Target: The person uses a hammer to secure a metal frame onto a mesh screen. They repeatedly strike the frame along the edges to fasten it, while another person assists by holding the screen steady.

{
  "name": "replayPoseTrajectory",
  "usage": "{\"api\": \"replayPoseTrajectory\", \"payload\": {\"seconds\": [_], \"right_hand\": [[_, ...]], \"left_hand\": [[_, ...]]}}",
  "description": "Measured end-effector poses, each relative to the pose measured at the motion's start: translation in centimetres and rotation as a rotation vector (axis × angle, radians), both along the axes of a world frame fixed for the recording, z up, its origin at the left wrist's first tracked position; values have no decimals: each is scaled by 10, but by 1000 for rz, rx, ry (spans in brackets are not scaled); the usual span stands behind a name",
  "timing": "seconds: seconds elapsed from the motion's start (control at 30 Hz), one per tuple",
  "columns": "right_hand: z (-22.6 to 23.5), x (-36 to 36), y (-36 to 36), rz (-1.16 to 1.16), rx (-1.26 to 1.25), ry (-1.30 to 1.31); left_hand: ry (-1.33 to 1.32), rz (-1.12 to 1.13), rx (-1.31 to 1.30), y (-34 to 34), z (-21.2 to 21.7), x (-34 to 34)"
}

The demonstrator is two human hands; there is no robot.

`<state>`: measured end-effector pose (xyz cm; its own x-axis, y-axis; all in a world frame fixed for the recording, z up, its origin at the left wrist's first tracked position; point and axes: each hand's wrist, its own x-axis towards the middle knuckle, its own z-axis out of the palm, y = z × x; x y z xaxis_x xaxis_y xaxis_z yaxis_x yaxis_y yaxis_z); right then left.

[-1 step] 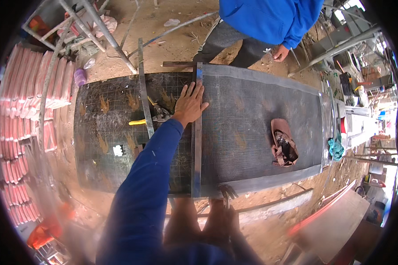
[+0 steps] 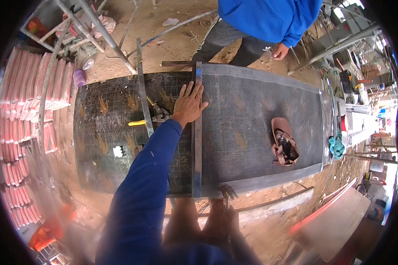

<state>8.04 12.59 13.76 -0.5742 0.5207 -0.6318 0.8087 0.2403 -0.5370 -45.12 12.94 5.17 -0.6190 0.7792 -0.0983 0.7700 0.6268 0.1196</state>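
My head-worn left fisheye camera looked steeply down at the table (image 2: 95,172), near enough that my left hand (image 2: 189,107) sat just above mid-view and its blue sleeve (image 2: 141,176) loomed from the lower edge; the co-worker (image 2: 265,26) across from me was cropped at the top.

The left hand (image 2: 189,104) lies palm down, thumb across a metal bar (image 2: 197,154) that spans the worktop (image 2: 90,170) from far edge to near edge, along the dark mesh (image 2: 247,106). A brown cap (image 2: 282,128) rests toward the right edge. Yellow-handled cutters (image 2: 161,115) lie left of the hand. Beyond the far edge stands a person in blue (image 2: 265,20).
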Motion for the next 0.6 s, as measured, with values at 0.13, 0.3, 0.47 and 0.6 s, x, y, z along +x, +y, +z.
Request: {"api": "replayPoseTrajectory", "payload": {"seconds": [0.13, 0.3, 0.47, 0.6], "right_hand": [[-16, 13, -18, -43, 60, 27], [-11, 3, -13, -167, -21, -55], [-15, 2, -10, -166, 10, -64], [-1, -13, -8, -190, -65, -70]], "left_hand": [[-20, 4, 37, -5, -5, -4], [-32, 3, 0, 1, 3, -10], [-67, -35, -17, 11, 19, -41], [10, -11, 64, 3, 10, -78]]}}
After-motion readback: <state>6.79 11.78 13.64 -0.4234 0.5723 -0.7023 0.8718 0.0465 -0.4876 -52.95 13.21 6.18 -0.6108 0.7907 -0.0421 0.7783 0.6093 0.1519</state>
